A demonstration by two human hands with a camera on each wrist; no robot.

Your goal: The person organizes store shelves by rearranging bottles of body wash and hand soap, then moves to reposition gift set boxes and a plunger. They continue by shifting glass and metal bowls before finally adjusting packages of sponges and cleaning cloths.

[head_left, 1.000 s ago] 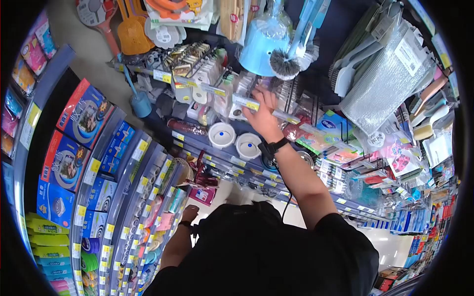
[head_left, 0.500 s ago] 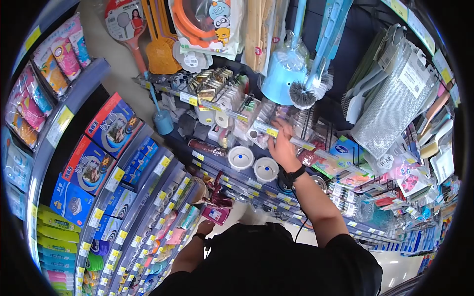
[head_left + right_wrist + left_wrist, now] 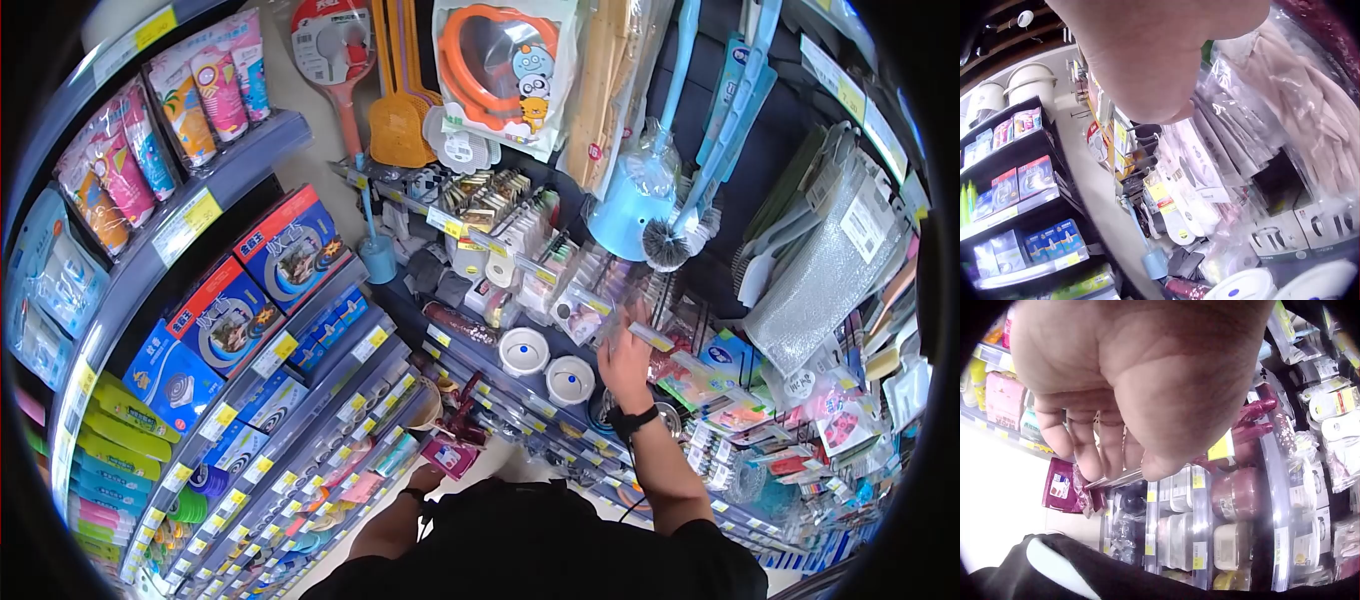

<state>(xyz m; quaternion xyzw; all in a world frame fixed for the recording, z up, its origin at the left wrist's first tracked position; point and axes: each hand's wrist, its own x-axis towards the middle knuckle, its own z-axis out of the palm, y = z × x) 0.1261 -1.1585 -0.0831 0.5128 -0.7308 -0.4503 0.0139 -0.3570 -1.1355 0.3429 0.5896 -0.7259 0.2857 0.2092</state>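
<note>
Clear, crinkly plastic packets (image 3: 592, 300) hang on wire hooks just above the pair of white round plastic bowls with blue dots (image 3: 526, 350). Our right hand (image 3: 626, 362) is up on them, fingers stretched fairly straight, touching and not wrapped round any. The packets are crammed edge to edge, with barely a gap. Higher above the bowls hangs a smooth light-blue plastic brush holder (image 3: 622, 215). Our left hand (image 3: 424, 478) hangs well below the bowls, fingers loosely curled and holding nothing, beside a glossy magenta packet (image 3: 450, 456). A strip of pale bare floor (image 3: 505, 462) gives some room down there.
</note>
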